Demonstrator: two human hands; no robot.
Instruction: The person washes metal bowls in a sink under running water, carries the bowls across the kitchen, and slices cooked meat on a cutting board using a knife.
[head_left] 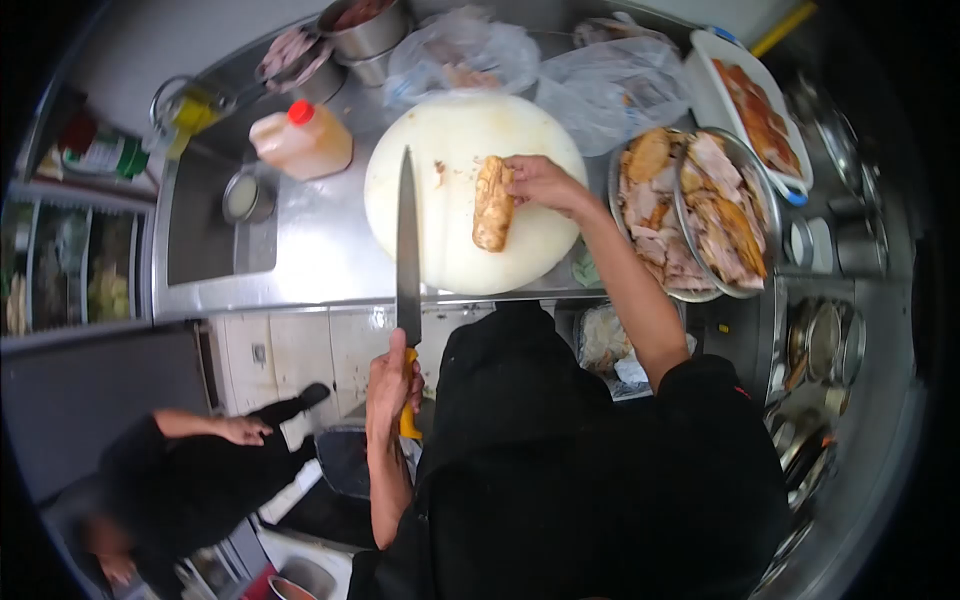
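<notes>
My left hand [390, 385] is closed round the yellow handle of a long knife [408, 230]. The blade points away from me, its far part over the left side of a round white cutting board [540, 265]. On the board, my right hand [543, 184] grips the right side of a long golden-brown roll [491, 215], which looks like crusty bread. A few brown crumbs lie near the roll. The blade and the roll are apart. Part of my right fingers is hidden behind the roll.
Right of the board stand metal bowls of sliced meat [720, 220] and a white tray [707, 75] of meat. Plastic bags [610, 90] lie behind it. A red-capped jug [310, 145] stands left, near the sink [215, 265]. Another person [200, 470] is at lower left.
</notes>
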